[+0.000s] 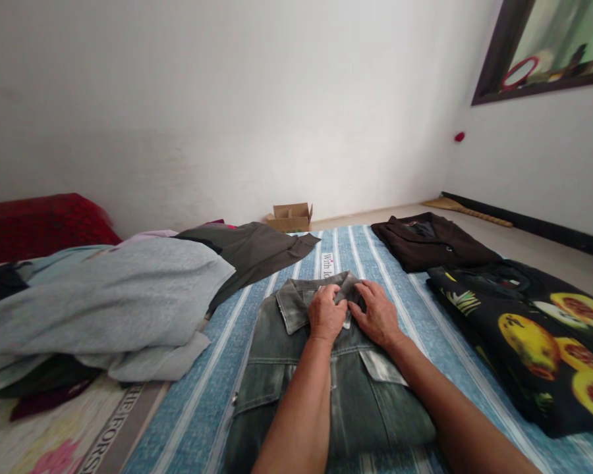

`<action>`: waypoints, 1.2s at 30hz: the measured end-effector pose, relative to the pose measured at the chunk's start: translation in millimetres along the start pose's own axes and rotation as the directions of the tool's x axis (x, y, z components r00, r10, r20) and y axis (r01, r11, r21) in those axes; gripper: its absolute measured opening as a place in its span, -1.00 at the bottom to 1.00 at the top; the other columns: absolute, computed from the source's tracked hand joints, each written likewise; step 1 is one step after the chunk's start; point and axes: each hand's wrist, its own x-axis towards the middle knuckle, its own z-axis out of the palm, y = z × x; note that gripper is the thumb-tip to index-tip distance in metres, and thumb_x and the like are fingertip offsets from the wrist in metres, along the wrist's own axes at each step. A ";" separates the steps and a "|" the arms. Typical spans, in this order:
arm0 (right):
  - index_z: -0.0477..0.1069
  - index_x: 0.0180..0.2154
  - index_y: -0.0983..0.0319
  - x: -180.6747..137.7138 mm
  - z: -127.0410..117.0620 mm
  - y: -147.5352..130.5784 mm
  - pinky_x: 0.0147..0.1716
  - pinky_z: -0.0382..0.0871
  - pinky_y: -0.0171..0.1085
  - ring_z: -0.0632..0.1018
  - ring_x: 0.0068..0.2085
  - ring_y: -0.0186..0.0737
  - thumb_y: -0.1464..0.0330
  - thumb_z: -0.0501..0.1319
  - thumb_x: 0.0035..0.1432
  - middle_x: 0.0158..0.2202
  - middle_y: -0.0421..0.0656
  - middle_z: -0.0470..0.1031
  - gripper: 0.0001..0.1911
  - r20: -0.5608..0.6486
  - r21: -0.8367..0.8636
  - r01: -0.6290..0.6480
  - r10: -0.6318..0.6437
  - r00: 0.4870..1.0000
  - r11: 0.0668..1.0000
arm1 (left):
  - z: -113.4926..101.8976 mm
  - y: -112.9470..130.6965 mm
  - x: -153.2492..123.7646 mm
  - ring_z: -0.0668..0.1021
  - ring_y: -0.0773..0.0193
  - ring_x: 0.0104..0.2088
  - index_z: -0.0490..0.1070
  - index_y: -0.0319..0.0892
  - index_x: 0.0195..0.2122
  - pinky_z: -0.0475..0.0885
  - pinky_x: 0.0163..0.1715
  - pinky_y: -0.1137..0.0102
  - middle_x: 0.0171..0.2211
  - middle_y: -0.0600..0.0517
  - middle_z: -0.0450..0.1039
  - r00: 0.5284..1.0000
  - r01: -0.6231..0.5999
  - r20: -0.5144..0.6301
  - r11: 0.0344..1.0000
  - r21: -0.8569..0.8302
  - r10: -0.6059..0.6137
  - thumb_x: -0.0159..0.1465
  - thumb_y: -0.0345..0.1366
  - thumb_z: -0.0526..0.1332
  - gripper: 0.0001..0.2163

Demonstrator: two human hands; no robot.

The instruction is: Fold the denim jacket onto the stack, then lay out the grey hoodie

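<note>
A dark green-grey denim jacket [296, 375] lies folded on the striped sheet in front of me, its collar at the far end. My left hand [326, 313] is closed on the jacket's collar near the neck opening. Right beside it, my right hand [377, 315] has its fingers curled on the other side of the collar. Both forearms reach over the jacket front and cover part of it. Chest pockets with pale flaps show on either side of the arms.
Grey and dark clothes [143, 296] lie heaped on the left. To the right are a folded dark brown garment [425, 243] and a folded black garment with yellow fruit prints [528, 336]. A small cardboard box [290, 217] stands by the wall, beyond the blue striped sheet [202, 388].
</note>
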 end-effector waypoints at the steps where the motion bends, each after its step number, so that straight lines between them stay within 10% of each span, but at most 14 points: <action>1: 0.38 -0.01 0.31 -0.2 0.2 0.0 0.01 0.37 0.00 0.37 0.08 0.07 0.26 0.14 0.15 0.05 0.10 0.37 -0.60 0.008 -0.001 -0.011 0.011 1.000 1.000 | -0.1 0.0 -0.3 0.49 0.24 -0.26 0.43 -0.17 -0.24 0.35 -0.19 0.39 -0.31 0.02 0.46 1.000 0.007 -0.001 1.000 -0.006 -0.007 0.05 -0.48 0.25 -0.77; 36: 0.18 0.18 0.20 0.2 -3.5 1.4 0.03 0.34 0.03 0.41 0.08 0.01 0.23 0.14 0.13 0.10 0.02 0.36 -0.42 0.058 0.138 -0.056 0.049 0.997 0.989 | 1.1 -0.7 -2.7 0.43 0.29 -0.40 0.19 -0.12 -0.49 0.30 -0.30 0.43 -0.50 0.13 0.29 1.000 -0.001 0.001 0.993 -0.122 0.001 0.02 -0.49 0.20 -0.82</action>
